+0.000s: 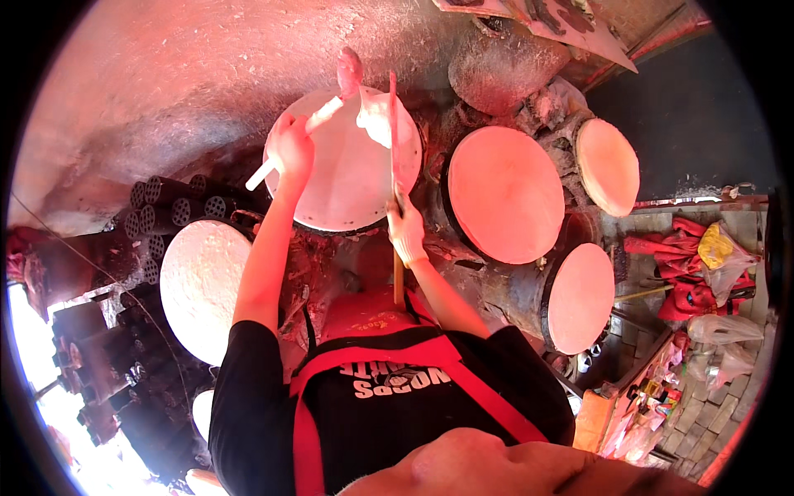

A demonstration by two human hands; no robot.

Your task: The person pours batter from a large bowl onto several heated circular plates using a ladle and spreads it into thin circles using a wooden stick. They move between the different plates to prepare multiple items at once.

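My left hand (291, 151) is closed round the pale handle of a hammer-like tool (325, 114). Its reddish head points away from me, above the far part of a round drum (343, 194) with a pale skin and studs along its rim. In a light knitted glove, my right hand (404, 227) grips a long thin wooden stick (395, 157). The stick stands along the drum's right edge, its lower end by my red apron (372, 314). Whether its upper part touches the skin, I cannot tell. A bright white patch lies on the skin between tool and stick.
More round pale-topped drums stand close by: one drum (207, 289) at left, another drum (506, 194) at right, several beyond. Stacked black perforated cylinders (165, 207) lie at the left wall. Red cloth and plastic bags (724, 264) lie on brick paving at the right.
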